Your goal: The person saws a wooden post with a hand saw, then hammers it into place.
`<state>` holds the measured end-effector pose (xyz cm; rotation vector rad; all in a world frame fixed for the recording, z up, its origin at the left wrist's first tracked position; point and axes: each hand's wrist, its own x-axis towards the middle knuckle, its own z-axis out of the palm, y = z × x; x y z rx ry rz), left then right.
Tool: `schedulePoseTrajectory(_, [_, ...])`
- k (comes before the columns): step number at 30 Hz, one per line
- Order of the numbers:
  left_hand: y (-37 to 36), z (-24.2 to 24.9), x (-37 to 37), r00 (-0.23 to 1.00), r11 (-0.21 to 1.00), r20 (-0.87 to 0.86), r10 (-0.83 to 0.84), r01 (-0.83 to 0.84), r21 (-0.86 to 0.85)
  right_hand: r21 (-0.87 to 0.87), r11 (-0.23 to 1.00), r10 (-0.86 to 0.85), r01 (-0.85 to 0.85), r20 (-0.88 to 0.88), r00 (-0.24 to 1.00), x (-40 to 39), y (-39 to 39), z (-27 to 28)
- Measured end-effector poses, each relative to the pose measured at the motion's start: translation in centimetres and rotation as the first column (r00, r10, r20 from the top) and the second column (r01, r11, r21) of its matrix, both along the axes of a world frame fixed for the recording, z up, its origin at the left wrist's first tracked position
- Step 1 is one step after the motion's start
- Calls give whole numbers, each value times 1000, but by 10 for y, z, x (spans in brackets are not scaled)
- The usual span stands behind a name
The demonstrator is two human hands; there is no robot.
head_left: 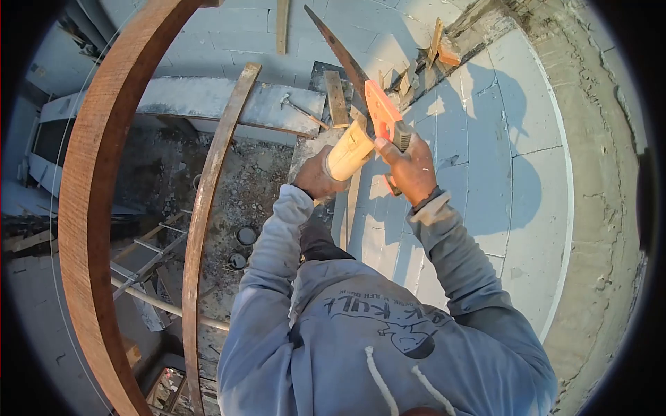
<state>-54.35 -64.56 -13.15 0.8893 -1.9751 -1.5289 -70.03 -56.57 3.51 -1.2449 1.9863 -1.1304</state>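
Note:
A short, pale piece of wood [349, 152] with a rounded side is gripped in my left hand [321, 177], the fingers wrapped round its lower end. My right hand [412, 170] is closed on the handle of a hand saw [383, 111]. That handle is orange with a dark grip. The toothed blade points up and away to the left, beyond the top end of the wood. The wood's upper end is close beside the saw handle and my right thumb. Both hands are in front of my chest, above the pale blocks.
A hammer [300, 109] lies on a grey ledge [208, 99]. Large pale blocks [479, 156] spread out to the right, with wood scraps [399, 82] at their far edge. Long timber beams [94, 201] cross the left side. A ladder [149, 244] and buckets [246, 236] stand below.

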Motion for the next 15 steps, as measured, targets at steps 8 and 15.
schedulePoseTrajectory(8, [1, -13, -3, 972, 981, -195, -130, 155, 115, -338, 935, 40, -108, -202, 979, 6, 126, 48])
schedulePoseTrajectory(15, [8, 3, 14, 965, 965, -228, 126, -67, 252, 130, 949, 309, -287, -563, 766, 15, 176, 21])
